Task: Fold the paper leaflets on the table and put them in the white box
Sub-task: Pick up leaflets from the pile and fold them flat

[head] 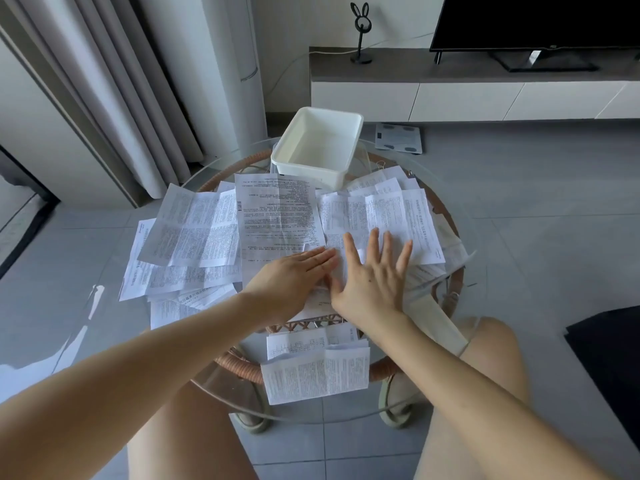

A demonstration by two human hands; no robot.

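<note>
The person sits at a round glass table [445, 181] with both bare arms reaching over it. Both hands lie flat, palms down, fingers straight, gripping nothing. The left hand [294, 275] has its fingers together, pointing right and slightly away. The right hand [370, 282] has its fingers spread, pointing away from the person. The two hands almost touch at the left fingertips and the right thumb side. They press on a leaflet [341, 270] near the table's middle; only a strip of it shows between them, so which way its long axis runs cannot be told.

Just behind the left hand lies a big sheet [277, 216], open and creased, with its long axis running away from the person and its top edge pointing at the box [311, 173]. The box stands upright at the far edge, its mouth open upward, its long axis running away and slightly right; nothing shows inside.

Overlapping left leaflets [194, 230] fan out, tilted, over the table's left side. The right leaflets [398, 216] overlap under and beyond the right fingers. A near stack [315, 372] lies by the near edge between the knees, with its long axis across.

Behind the table, a scale [400, 136] lies on the floor and a TV [536, 22] stands on a low cabinet.
</note>
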